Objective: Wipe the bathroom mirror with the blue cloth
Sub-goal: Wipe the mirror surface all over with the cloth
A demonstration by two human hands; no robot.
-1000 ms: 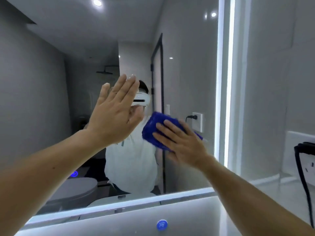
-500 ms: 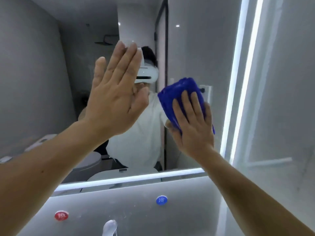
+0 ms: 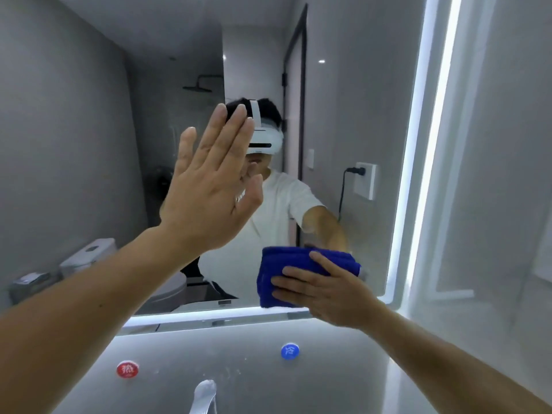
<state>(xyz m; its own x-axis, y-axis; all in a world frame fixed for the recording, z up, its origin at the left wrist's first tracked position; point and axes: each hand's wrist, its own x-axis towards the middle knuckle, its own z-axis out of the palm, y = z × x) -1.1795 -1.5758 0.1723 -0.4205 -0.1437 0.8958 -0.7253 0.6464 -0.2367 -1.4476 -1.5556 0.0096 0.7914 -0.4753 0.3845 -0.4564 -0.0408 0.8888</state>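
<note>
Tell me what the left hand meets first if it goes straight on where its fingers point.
Most likely the mirror: the left hand is flat, fingers pointing up toward the glass, nothing between. Whether it touches now, I cannot tell.

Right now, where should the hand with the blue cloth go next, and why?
Probably slide it left along the bottom. The right hand presses the blue cloth flat on the mirror, right at its lit lower edge and near its lit right edge, so little glass lies below or to the right. The left hand is raised flat higher up, out of that path.
</note>
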